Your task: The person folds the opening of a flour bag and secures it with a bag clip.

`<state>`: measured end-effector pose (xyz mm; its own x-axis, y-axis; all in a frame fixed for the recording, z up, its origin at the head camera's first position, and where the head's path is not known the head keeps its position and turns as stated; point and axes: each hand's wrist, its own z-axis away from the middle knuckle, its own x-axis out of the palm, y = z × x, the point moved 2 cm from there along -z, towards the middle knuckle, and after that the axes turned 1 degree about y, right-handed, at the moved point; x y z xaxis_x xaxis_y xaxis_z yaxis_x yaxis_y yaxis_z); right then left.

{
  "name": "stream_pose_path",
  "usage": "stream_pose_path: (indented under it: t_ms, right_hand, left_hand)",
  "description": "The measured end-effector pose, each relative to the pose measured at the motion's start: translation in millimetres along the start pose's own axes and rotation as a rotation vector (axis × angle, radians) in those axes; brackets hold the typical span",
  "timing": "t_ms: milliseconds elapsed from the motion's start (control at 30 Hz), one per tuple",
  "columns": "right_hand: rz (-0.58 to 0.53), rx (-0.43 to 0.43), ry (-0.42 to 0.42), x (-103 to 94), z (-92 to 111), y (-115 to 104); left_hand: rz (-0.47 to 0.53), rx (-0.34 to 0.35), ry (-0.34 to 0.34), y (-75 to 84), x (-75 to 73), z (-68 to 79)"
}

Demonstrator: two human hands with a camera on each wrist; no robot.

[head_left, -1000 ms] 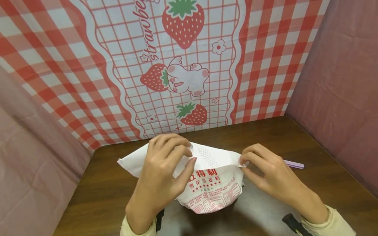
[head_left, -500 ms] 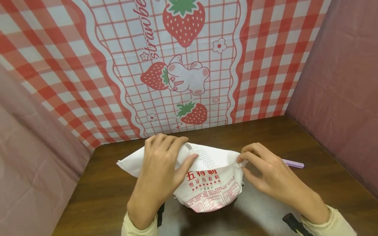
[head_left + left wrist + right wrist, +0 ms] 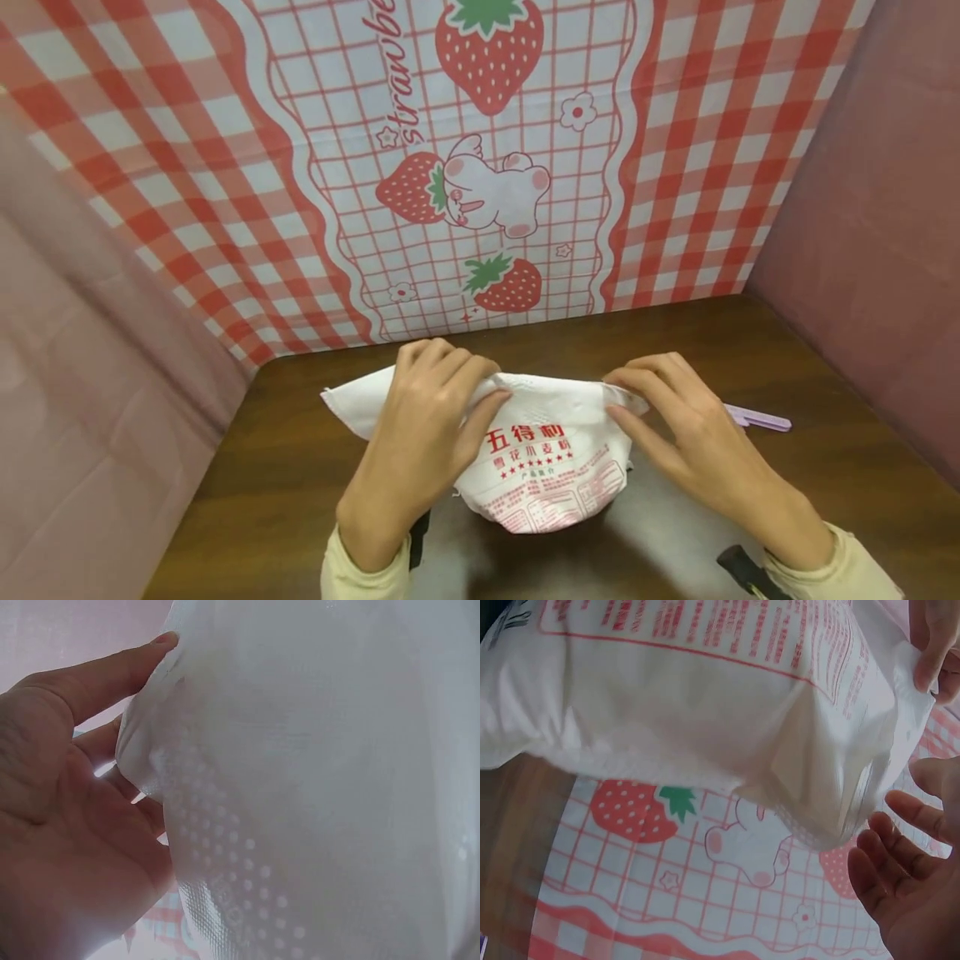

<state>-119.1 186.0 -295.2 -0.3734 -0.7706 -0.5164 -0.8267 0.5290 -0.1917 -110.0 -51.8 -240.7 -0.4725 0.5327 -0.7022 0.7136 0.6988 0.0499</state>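
Observation:
A white flour bag (image 3: pixel 543 467) with red printing is held up in front of me, its top edge running between my hands. My left hand (image 3: pixel 423 425) pinches that edge left of the middle; a white flap sticks out past it on the left. In the left wrist view the thumb (image 3: pixel 131 671) lies on the near side of the bag and the fingers go behind it. My right hand (image 3: pixel 686 417) is at the bag's top right corner, thumb and fingers spread apart around it. The right wrist view shows its fingers (image 3: pixel 900 855) loosely bent beside the corner.
A long purple strip (image 3: pixel 765 418) lies on the brown wooden table (image 3: pixel 247 467), behind my right hand. Under the bag is a grey surface (image 3: pixel 660 533). A strawberry-patterned cloth (image 3: pixel 495 192) hangs at the back, with pink cloths on both sides.
The bag's front panel has risen, so less of the white dotted part shows above the print. My right fingers have spread at the corner. The head view has shifted slightly.

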Motion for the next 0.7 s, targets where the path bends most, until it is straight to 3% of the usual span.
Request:
stream_pose_path:
  t_ms: [267,433,700]
  right_hand:
    - [-0.068,-0.007,-0.049,19.2,-23,-14]
    - [-0.1,-0.07,-0.06,34.1,-38,-24]
    - [-0.158,-0.122,-0.059,45.6,-40,-22]
  left_hand:
    - [0.009,0.005,-0.007,0.8,-0.1,-1.0]
    - [-0.001,0.02,0.004,0.4,-0.6,-1.0]
    - [0.031,0.041,0.058,-2.6,-4.7,-1.7]
